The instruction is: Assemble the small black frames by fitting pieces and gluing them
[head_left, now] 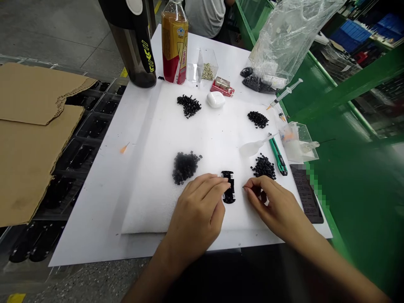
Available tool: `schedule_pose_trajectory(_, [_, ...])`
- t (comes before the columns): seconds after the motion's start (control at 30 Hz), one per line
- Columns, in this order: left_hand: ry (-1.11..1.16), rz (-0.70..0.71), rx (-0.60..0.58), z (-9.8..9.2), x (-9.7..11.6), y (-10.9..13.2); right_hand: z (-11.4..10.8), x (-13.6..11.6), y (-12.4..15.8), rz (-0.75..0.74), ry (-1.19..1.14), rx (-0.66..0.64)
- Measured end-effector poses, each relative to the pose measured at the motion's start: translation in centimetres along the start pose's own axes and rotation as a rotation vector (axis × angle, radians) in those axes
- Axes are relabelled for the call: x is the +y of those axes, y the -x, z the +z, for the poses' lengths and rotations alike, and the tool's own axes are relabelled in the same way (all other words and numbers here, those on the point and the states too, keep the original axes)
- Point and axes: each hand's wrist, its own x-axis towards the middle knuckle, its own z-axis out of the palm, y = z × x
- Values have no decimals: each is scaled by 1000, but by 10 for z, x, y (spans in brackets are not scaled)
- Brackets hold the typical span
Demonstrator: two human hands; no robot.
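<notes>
A flat black plastic part point(228, 187) with notched ends lies on the white foam sheet point(148, 202) in front of me. My left hand point(200, 206) reaches over its left side, fingers stretched out and fingertips at the part; whether they press on it I cannot tell. Just right of the part, my right hand point(268, 202) pinches a tiny black piece point(243, 187) between thumb and forefinger. Beyond that hand is a pile of small black pieces point(264, 166). Another pile of black squares point(185, 167) lies beyond my left hand.
Farther back are two more black piles point(189, 105) point(258, 119), a white case point(216, 100), a drink bottle point(174, 46) and a dark tumbler point(135, 46). At right lie a green cutter point(277, 155), a syringe point(285, 93), a clear box point(298, 143) and a phone point(306, 193).
</notes>
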Motion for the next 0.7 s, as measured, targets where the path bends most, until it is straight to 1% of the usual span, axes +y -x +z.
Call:
schedule_pose_trajectory(0.1, [-10, 18, -20, -2, 0, 0, 5, -14, 7, -113, -5, -18])
schedule_pose_trajectory(0.17, [-24, 2, -40, -2, 0, 0, 11, -25, 10, -191, 25, -12])
schedule_pose_trajectory(0.27, [-46, -22, -56, -1, 0, 0, 21, -34, 11, -279, 148, 64])
schedule_pose_trajectory(0.4, [-56, -6, -32, 2, -2, 0, 26, -34, 12, -330, 233, 122])
schedule_pose_trajectory(0.47, [-59, -8, -27, 2, -2, 1, 25, -32, 12, -350, 256, 115])
schedule_pose_trajectory(0.7, [-59, -6, -28, 2, -2, -1, 18, -33, 8, -431, 361, 18])
